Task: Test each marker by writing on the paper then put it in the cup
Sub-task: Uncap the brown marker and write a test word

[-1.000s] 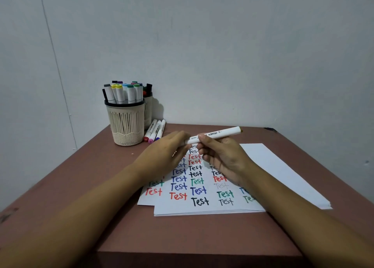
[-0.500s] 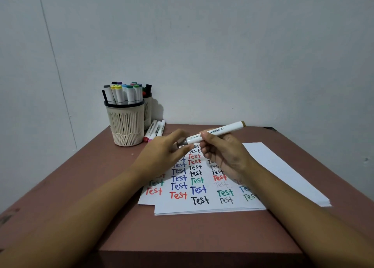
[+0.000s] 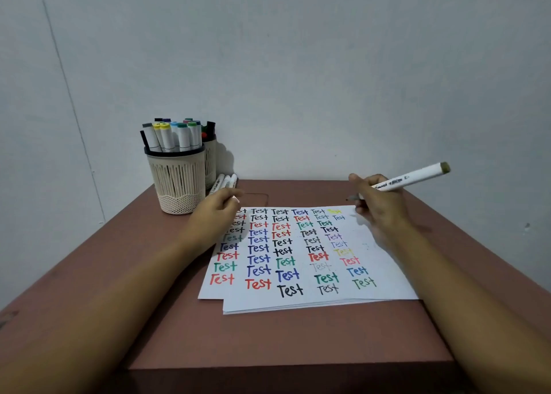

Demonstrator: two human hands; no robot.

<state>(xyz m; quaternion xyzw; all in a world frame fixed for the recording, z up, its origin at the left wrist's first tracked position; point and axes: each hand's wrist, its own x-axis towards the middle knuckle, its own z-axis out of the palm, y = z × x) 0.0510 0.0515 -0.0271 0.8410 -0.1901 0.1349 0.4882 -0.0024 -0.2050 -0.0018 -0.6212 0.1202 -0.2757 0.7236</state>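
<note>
My right hand (image 3: 377, 206) pinches the white marker (image 3: 408, 176) near its bared tip, fingers closed around the smooth round barrel, olive end cap tilted up to the right, tip above the paper's (image 3: 384, 262) far right corner. My left hand (image 3: 216, 212) rests at the sheet's far left edge, fingers curled on something small and white; I cannot tell what. The ribbed beige cup (image 3: 179, 185), crammed with markers, stands just beyond.

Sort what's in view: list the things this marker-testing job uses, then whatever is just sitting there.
In use: marker in right hand, left hand, paper, cup, loose markers.

Just there: table, second cup behind.
</note>
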